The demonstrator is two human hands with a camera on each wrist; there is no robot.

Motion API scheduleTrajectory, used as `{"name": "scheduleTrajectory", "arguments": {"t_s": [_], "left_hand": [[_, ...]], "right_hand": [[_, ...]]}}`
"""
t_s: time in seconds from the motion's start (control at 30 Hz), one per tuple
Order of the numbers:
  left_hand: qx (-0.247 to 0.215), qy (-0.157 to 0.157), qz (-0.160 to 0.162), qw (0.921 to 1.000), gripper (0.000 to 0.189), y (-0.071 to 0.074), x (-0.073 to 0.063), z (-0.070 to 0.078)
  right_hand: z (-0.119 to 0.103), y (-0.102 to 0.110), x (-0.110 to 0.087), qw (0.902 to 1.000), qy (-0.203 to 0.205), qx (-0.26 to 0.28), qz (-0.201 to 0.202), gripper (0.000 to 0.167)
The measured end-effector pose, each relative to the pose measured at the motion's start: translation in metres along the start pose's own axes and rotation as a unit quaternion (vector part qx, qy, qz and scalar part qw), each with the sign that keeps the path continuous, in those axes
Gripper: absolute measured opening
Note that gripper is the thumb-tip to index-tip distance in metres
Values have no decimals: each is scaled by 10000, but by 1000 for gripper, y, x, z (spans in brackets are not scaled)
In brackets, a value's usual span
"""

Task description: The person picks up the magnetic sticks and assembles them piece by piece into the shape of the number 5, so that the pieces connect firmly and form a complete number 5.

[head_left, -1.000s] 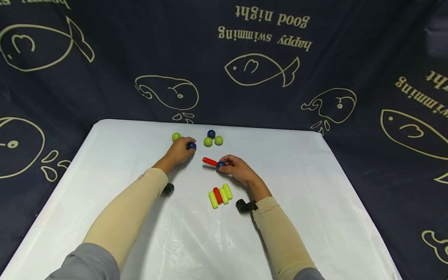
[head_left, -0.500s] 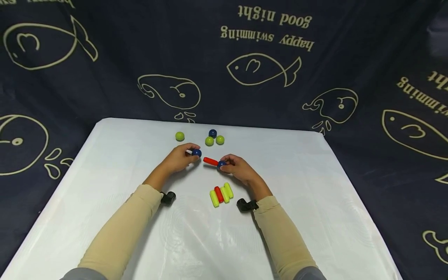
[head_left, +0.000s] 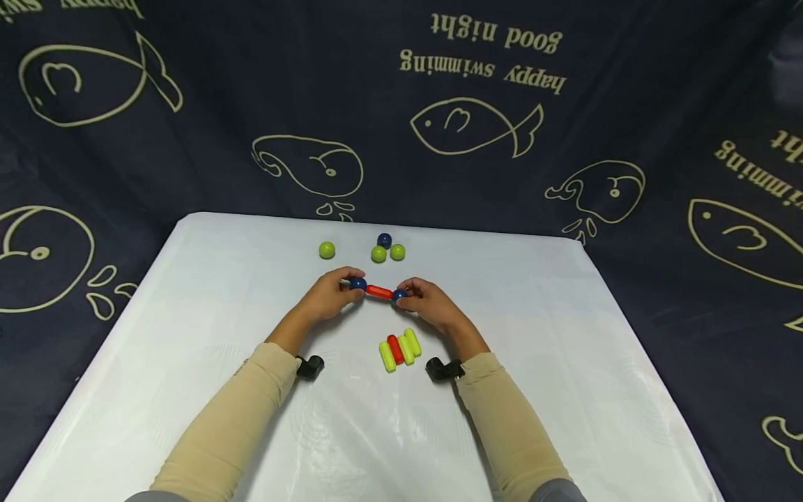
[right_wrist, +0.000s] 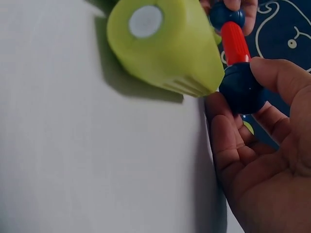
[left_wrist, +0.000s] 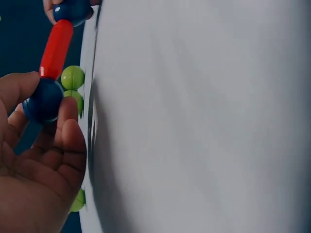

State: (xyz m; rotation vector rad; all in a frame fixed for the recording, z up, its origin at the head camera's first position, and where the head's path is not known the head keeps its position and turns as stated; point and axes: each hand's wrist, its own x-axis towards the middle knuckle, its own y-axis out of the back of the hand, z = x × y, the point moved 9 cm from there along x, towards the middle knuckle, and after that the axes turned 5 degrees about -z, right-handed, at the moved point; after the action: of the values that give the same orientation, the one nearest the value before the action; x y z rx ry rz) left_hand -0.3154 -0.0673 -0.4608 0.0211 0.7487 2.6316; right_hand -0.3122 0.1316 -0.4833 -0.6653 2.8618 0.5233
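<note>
My left hand point(head_left: 327, 295) pinches a blue ball point(left_wrist: 44, 100) between thumb and fingers. A second blue ball point(right_wrist: 241, 88) is pinched by my right hand point(head_left: 429, 304). Between the two balls runs a red rod point(head_left: 379, 292), its ends right at both of them, so the three form one straight piece held over the table. The left wrist view shows the red rod point(left_wrist: 57, 49) meeting the left ball, and in the right wrist view the red rod point(right_wrist: 235, 42) meets the right one.
Several rods lie side by side nearer me: a red one point(head_left: 396, 349) among yellow-green ones point(head_left: 387, 356). Behind my hands sit a blue ball point(head_left: 385, 240) and two green balls point(head_left: 378, 254). Another green ball point(head_left: 327, 249) stands farther left. The white table point(head_left: 533, 314) ends at a dark curtain point(head_left: 376, 188).
My left hand has brought its blue ball from the back left toward me and rightward, up to the free end of the red rod. My right hand has stayed nearly still.
</note>
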Motion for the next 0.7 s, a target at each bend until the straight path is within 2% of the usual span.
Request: {"name": "scheduleTrajectory", "arguments": {"t_s": [0.13, 0.33, 0.43, 0.7], "left_hand": [[-221, 94, 136, 9996, 39, -1, -1, -8], [-425, -7, 100, 9990, 41, -1, -2, -18], [-486, -26, 195, 9986, 40, 0, -3, -25], [-520, -56, 332, 9981, 39, -1, -6, -30]], "right_hand": [[-1, -1, -1, 9999, 34, -112, -7, 29], [-2, 1, 1, 9999, 77, -121, 58, 29], [-2, 1, 2, 9998, 124, -118, 88, 28], [-4, 1, 0, 9987, 152, -465, 148, 31]]}}
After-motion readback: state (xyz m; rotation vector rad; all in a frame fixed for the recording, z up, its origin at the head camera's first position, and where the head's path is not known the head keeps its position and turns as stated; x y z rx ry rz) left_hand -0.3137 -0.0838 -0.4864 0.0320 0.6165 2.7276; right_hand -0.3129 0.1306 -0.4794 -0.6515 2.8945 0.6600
